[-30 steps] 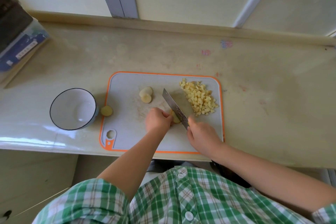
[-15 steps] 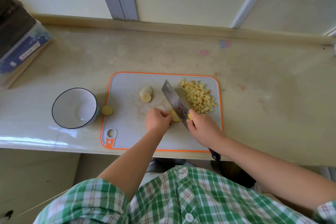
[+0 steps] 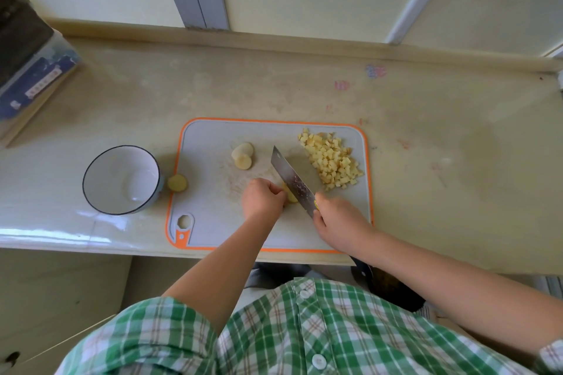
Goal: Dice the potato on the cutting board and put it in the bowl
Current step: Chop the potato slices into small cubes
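Observation:
A grey cutting board [image 3: 213, 222] with an orange rim lies on the counter. My left hand [image 3: 263, 199] holds a small potato piece [image 3: 291, 195] down on the board with curled fingers. My right hand [image 3: 338, 221] grips the handle of a cleaver [image 3: 292, 181], whose blade lies against that piece. A heap of potato dice [image 3: 332, 160] sits at the board's far right corner. Two potato slices [image 3: 242, 155] lie at the board's middle back. A white bowl [image 3: 122, 179] with a dark rim stands left of the board, with nothing in it.
A potato end piece [image 3: 177, 183] lies on the counter between bowl and board. A blue box with a dark object on top [image 3: 33, 70] sits at the far left. The counter's front edge runs just below the board. The wall closes the back.
The cleaver's blade rose and tilted half a second ago, then came back down against the potato piece. My left hand stayed on the piece.

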{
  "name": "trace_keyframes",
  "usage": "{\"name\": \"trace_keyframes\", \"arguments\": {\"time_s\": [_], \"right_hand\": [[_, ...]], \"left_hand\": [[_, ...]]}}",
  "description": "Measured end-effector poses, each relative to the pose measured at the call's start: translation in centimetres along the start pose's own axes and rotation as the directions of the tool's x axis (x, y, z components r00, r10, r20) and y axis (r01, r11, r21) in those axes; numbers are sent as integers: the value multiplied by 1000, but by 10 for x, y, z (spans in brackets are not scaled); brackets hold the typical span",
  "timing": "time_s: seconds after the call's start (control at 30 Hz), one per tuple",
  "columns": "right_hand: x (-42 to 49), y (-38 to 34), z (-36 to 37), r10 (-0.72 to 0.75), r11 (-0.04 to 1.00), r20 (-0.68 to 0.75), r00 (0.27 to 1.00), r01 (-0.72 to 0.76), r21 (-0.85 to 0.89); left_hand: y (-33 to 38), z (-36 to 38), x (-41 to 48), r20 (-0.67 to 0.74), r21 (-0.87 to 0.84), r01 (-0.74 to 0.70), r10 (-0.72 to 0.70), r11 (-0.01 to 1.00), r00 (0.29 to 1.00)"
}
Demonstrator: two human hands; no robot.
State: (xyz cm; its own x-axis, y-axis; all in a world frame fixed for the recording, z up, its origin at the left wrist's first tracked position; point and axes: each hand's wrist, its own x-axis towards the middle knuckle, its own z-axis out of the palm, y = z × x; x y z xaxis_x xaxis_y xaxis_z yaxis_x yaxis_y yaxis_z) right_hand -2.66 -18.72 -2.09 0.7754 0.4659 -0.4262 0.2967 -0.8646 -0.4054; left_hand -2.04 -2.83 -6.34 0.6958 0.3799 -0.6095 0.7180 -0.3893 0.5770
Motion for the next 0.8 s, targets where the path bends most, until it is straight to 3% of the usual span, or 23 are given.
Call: {"name": "trace_keyframes", "arguments": {"time_s": [0.8], "right_hand": [[7, 9, 0, -17, 998, -107, 994, 24, 63]], "left_hand": [[-2, -2, -8, -32, -69, 10, -12, 998, 999]]}}
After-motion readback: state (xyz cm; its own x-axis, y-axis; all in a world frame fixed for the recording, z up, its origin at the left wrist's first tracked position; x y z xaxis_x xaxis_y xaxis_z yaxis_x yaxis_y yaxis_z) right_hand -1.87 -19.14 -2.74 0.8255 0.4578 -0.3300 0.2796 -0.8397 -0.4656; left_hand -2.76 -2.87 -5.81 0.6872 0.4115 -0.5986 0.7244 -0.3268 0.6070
